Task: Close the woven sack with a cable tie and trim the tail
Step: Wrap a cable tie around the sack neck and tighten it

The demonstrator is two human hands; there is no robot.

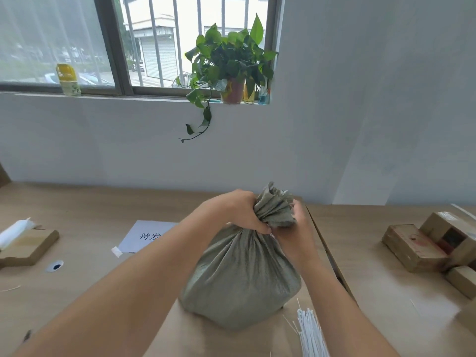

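While the grey-green woven sack (242, 274) stands upright at the wooden table's (85, 202) middle, gathered mouth pointing up, the left hand (240, 211) wraps its neck and the right hand (296, 228) pinches there. White cable ties (310, 331) lie nearby, cardboard boxes (422, 243) rightward, a potted plant (229, 70) on the windowsill.

Pale wall (360, 112), barred window (164, 39), wooden tables (85, 204).

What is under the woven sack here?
The woven sack rests on a brown cardboard sheet on the table. The area directly beneath it is covered; its contents are hidden.
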